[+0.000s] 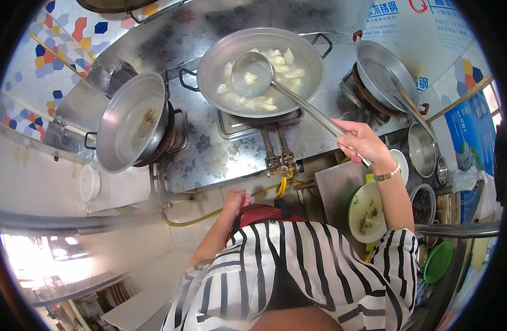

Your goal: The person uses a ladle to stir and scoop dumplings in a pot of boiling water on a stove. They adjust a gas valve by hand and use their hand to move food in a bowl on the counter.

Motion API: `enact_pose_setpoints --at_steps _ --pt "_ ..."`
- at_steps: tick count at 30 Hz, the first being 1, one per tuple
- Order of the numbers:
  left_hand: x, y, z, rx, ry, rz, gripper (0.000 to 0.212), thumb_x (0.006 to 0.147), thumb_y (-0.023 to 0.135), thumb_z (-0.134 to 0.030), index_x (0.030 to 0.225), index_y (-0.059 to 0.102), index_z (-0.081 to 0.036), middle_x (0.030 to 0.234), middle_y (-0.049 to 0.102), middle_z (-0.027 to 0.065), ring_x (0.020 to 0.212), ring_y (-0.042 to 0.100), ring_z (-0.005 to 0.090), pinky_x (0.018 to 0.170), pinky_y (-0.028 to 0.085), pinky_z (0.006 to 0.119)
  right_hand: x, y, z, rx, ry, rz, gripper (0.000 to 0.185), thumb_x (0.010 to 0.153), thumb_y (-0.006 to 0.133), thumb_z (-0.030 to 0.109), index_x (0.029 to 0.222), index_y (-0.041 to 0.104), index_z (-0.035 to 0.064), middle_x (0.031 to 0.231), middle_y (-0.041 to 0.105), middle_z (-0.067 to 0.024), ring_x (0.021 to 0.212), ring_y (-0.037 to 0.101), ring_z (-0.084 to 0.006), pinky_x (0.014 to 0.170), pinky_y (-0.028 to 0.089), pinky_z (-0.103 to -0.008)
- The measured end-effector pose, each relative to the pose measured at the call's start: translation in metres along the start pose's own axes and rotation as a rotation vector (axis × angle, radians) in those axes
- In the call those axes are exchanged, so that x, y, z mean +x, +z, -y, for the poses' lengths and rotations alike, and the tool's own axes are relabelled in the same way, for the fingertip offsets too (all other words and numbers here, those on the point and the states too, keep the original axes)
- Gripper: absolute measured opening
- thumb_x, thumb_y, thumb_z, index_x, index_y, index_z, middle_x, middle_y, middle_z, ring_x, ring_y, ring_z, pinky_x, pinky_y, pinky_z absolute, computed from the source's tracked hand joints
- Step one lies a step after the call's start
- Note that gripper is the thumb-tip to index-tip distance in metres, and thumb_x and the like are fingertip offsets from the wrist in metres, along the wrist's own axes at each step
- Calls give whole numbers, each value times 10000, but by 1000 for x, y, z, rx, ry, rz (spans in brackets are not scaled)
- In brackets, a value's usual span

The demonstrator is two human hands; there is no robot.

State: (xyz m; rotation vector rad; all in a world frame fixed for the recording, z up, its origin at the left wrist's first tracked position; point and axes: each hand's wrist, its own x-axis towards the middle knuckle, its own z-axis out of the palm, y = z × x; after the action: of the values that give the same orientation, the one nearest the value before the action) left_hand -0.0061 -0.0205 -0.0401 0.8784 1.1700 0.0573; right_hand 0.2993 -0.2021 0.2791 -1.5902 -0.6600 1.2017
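Note:
My right hand (364, 142) grips the long metal handle of a large ladle (307, 106). The ladle's bowl is at the liquid inside a wide two-handled metal pan (208, 89), and one dumpling shows within the bowl. Around it, several pale dumplings (294, 73) sit in the cloudy liquid, mostly towards the right and front of the pan. My left hand (236, 199) hangs in front of my waist beside a red cloth (257, 213). Its fingers are curled in, and I see nothing held in them.
Tilted pans flank the middle one: one on the left (127, 124) with a brown patch, another on the right (381, 70) holding utensils. Gas valves (283, 165) and a yellow hose (195, 222) lie below the metal stove top (212, 161). Right of me is a green-rimmed basin (363, 219).

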Motion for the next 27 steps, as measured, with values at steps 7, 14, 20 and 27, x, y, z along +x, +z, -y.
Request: enact_pose_setpoints --at_steps 7,14,20,27 --pt "7 4 5 23 -29 33 156 878 503 -148 968 516 -21 780 621 122 623 596 197 553 508 305 -32 -10 -25 42 -71 -119 560 824 526 41 1343 335 -50 586 456 22 428 403 -47 363 336 -193" --pt "17 5 9 68 -32 61 155 871 505 -149 954 511 -19 786 617 122 627 596 204 551 508 309 -21 -9 -72 -192 -152 -404 550 819 533 29 1347 380 34 594 470 27 414 378 -40 376 330 -210" --pt "13 4 8 95 -43 53 123 879 507 -107 975 508 -31 817 631 147 665 615 219 597 539 324 -3 -1 -99 -256 -263 -523 538 828 537 41 1344 387 48 607 466 26 444 389 -47 400 339 -219" --pt "-2 -3 11 76 19 -51 90 845 475 -76 863 530 -7 679 588 129 523 556 174 440 447 265 6 12 -101 -33 -281 -454 548 860 486 26 1380 313 43 602 433 22 450 395 -45 403 366 -209"
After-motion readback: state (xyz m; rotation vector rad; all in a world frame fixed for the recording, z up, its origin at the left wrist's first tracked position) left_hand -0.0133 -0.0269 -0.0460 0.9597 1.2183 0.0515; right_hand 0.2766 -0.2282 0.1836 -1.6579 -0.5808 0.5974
